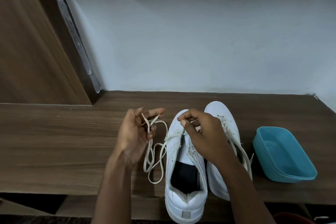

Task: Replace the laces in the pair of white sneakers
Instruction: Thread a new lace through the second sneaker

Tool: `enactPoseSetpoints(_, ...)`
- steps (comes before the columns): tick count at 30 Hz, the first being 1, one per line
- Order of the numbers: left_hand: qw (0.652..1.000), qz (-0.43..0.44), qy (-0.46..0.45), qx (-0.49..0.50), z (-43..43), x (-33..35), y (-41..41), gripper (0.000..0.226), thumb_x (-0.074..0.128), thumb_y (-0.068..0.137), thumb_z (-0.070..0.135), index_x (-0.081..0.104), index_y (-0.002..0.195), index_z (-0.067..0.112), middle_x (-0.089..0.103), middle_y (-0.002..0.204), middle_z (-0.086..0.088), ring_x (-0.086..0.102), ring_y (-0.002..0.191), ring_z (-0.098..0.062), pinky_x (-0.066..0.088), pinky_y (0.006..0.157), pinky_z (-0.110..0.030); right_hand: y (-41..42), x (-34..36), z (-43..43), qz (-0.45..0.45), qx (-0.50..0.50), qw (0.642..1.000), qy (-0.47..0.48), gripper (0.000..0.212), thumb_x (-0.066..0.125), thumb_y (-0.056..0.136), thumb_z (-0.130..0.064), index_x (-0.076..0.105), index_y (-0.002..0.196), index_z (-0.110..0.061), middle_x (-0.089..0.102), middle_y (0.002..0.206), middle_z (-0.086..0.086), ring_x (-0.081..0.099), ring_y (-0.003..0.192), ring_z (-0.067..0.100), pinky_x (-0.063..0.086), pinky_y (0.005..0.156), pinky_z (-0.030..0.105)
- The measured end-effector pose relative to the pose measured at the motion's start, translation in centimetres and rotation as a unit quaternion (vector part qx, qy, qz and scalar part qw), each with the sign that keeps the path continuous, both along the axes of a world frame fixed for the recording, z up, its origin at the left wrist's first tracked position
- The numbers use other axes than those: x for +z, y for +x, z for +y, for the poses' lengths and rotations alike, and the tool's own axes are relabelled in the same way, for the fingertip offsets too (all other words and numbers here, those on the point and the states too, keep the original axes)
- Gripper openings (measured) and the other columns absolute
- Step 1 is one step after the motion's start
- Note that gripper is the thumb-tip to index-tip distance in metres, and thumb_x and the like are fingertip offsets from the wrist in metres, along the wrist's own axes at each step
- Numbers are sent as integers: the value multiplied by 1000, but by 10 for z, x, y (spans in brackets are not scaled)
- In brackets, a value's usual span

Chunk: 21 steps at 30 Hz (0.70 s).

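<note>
Two white sneakers stand side by side, toes pointing away, on a dark wooden table (63,142), the pair sitting at its front edge within easy reach of both hands. The left hand (135,132) is raised beside the left sneaker (185,205) with its fingers curled round a cream lace (156,160). It holds the slack clear of the shoe, presumably so the strand runs free without tangling, while the surplus falls in loose loops onto the table. The right hand (203,134) hovers over the same shoe's eyelet rows with thumb and forefinger closed in a pinch, apparently on the lace where it leaves the upper, though the contact itself is partly hidden. The lace is flat, off-white and slightly dingy against the leather. This shoe's throat gapes, showing the white tongue and a dark insole, so the step in hand appears to be threading at the lowest eyelets. The right sneaker (216,109) is laced, its ends trailing loose. A blue tub (283,152) sits just beside it.
</note>
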State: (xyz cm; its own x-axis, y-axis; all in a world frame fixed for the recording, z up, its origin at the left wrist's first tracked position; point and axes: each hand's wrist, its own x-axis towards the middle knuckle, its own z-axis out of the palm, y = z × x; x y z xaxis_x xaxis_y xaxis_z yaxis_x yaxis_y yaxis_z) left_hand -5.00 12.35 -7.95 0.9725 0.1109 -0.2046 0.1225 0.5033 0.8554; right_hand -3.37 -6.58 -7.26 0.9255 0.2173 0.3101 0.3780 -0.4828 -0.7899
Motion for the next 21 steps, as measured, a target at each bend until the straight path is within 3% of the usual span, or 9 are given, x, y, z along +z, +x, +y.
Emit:
enactPoseSetpoints(5,995,-53,-17,-82,-6,15,-9,67,24,101,29,78,66,14,71,115,-19,41,67,-17,27,53,-24,-7,1,19,59,-3,994,94,11,70,93,-27,76,86,-20,70,72,-7,61,65,0,46,59,16)
enactPoseSetpoints(6,994,-53,-13,-90,-8,16,-9,64,25,100,27,79,68,13,68,117,-22,40,68,-17,29,52,-24,-8,-1,23,76,-14,991,110,13,72,91,-31,75,84,-21,70,69,-6,60,62,1,49,61,22)
enactPoseSetpoints(8,993,-53,-3,-101,-10,14,-8,48,36,95,24,79,93,3,63,126,-26,41,70,-17,34,50,-21,-9,-2,28,111,-21,986,121,17,74,89,-37,76,81,-21,71,67,-7,63,62,4,53,65,28)
enactPoseSetpoints(10,992,-58,25,-108,-10,10,-6,48,44,90,22,66,116,-11,66,127,-22,44,77,-21,36,51,-21,-10,-3,32,132,-10,982,136,19,74,88,-38,77,82,-20,74,70,-5,68,66,6,55,70,32)
enactPoseSetpoints(12,989,-69,53,-119,-12,7,-5,43,44,94,16,66,119,-11,67,126,-21,41,84,-28,35,52,-22,-11,-3,33,124,-9,981,152,17,74,89,-35,78,82,-20,75,73,-3,72,70,12,57,77,43)
enactPoseSetpoints(16,985,-76,76,-134,-12,9,-5,41,36,99,10,66,120,-8,67,126,-20,40,82,-23,35,54,-22,-12,1,31,125,8,968,218,9,76,88,-18,79,83,-12,75,71,7,74,68,26,58,80,51)
enactPoseSetpoints(18,984,-77,80,-140,-11,9,-7,40,36,99,9,65,121,-9,67,124,-23,43,77,-19,34,55,-23,-13,3,32,146,23,958,246,9,75,88,-12,78,82,-6,74,70,13,73,63,30,59,77,50)
enactPoseSetpoints(21,988,-64,87,-109,-6,8,-7,32,47,97,8,74,110,-1,69,103,-25,47,69,-14,35,56,-24,-12,2,30,145,-4,965,218,9,77,86,-15,79,79,-11,72,65,1,64,56,10,53,65,27)
